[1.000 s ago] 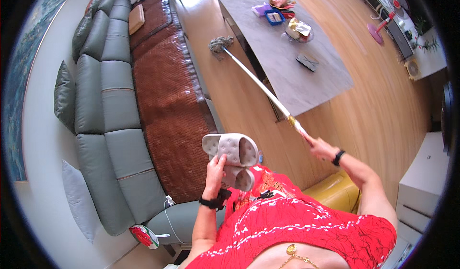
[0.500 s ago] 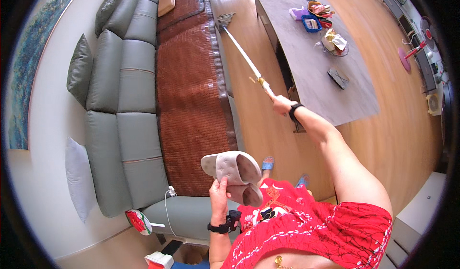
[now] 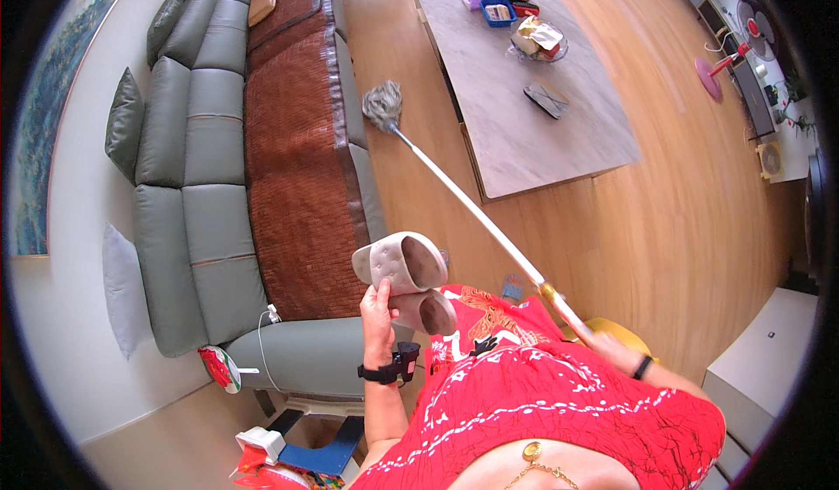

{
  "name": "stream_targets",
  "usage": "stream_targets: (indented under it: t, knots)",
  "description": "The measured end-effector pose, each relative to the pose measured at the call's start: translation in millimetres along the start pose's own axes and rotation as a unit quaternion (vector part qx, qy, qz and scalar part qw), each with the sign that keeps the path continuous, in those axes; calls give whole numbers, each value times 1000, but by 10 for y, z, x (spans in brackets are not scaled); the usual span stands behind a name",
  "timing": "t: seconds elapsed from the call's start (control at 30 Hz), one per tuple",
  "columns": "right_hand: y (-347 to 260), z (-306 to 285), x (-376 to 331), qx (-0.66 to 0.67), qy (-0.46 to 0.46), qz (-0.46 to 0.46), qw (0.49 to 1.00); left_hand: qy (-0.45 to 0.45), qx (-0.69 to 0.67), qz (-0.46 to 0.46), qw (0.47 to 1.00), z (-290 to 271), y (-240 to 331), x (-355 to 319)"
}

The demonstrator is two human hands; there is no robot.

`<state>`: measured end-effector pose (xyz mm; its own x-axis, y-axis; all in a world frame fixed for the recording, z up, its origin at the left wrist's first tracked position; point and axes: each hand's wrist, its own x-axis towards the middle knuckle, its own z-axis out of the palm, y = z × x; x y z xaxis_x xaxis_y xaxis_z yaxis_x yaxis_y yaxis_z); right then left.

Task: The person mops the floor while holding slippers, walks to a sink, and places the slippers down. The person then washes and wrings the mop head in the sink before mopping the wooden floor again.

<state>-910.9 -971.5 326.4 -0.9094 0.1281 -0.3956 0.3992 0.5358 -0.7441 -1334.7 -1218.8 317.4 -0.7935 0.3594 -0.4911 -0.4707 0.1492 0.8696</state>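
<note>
My left hand (image 3: pixel 378 313) pinches a pair of pale slide slippers (image 3: pixel 391 264), one above the other, held up in front of the sofa's near arm. To the right, my right hand (image 3: pixel 607 350), slightly smeared by motion, is closed round the lower end of a long white mop handle (image 3: pixel 476 215) with a gold-coloured section. The handle slants away to the far left. Its grey mop head (image 3: pixel 383 106) rests on the wooden floor between the sofa and the coffee table.
A grey-green sofa (image 3: pixel 216 219) with a brown mat (image 3: pixel 293 167) runs along the left. The grey coffee table (image 3: pixel 559 132) bears a fruit bowl (image 3: pixel 538 39), a blue basket (image 3: pixel 499 13) and a dark flat item (image 3: pixel 546 100). A fan (image 3: pixel 757 29) stands far right.
My right hand has drawn back toward my body, bringing the mop head nearer along the floor. My left hand still holds the slippers. The view has shifted a little.
</note>
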Motion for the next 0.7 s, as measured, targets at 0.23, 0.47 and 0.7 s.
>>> stream_targets:
  t: [0.23, 0.47, 0.7]
  knots:
    - [47, -61, -336, 92, 108, 162, 977, -13, 12, -21, 1000, 389, -106, -153]
    - [619, 56, 1711, 125, 126, 114, 978, 26, 43, -23, 998, 166, 58, -165]
    - [955, -12, 3324, 32, 84, 132, 987, 71, 52, -9, 996, -132, 197, -67]
